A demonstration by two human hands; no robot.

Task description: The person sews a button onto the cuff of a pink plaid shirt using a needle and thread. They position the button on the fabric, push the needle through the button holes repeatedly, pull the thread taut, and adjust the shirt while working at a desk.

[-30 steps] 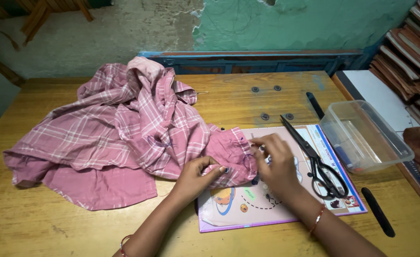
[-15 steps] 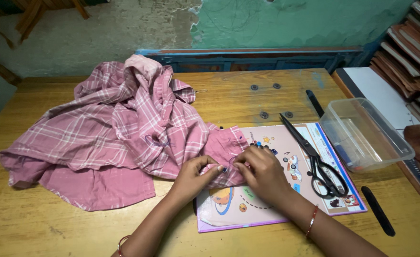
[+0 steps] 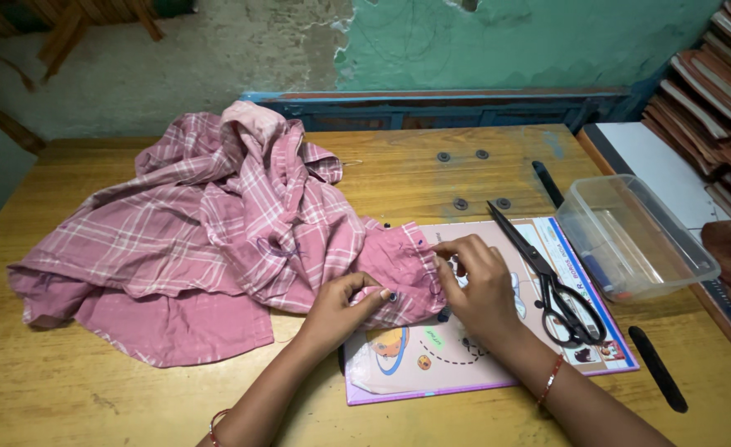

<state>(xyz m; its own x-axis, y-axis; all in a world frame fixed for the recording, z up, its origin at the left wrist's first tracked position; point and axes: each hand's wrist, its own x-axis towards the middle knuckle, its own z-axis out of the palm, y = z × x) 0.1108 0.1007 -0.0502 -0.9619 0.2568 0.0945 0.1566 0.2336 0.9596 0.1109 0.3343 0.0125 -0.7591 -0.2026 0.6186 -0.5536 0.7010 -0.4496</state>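
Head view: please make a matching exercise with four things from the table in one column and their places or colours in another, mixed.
1 shirt
2 scissors
3 plastic box
4 booklet

a clear, at the table's right edge
b pink checked, under both hands
c black-handled, lying on the booklet
d flat, beneath the shirt cuff

Pairs: 1-b, 2-c, 3-a, 4-d

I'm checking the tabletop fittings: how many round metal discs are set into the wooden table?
4. Two sit side by side farther back, and two nearer, just behind the pink booklet. The pink plaid shirt could hide others.
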